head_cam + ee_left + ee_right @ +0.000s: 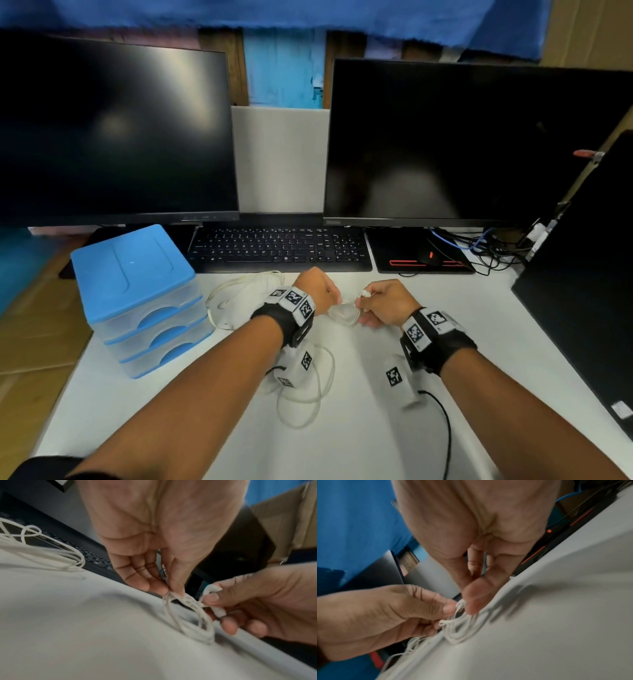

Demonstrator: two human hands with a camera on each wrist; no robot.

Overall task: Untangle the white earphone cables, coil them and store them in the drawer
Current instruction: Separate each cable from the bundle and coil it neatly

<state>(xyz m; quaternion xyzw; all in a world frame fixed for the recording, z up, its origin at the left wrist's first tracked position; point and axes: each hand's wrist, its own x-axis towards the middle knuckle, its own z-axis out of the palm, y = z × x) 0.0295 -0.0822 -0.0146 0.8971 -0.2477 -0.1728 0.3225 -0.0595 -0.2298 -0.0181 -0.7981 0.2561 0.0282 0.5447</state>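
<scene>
Both the left hand (317,289) and right hand (385,301) pinch one small white cable coil (344,313) at mid-table (479,325), just near of the keyboard (281,248). A looser cable (236,298) lies left, beside the closed blue drawer unit (137,294)

Office desk: monitors (113,130), keyboard (279,248)

Head view: looking forward and down from above the white desk (359,428), taking in both forearms, with two dark monitors (113,130) standing at twelve o'clock and a blue drawer unit (137,291) at ten. Left wrist view: peering along the left hand (154,540) from very near, low over the desk, facing toward two o'clock. Right wrist view: equally close, facing toward ten. Sharing across all three: the small cable coil (188,615) between the two hands.
</scene>
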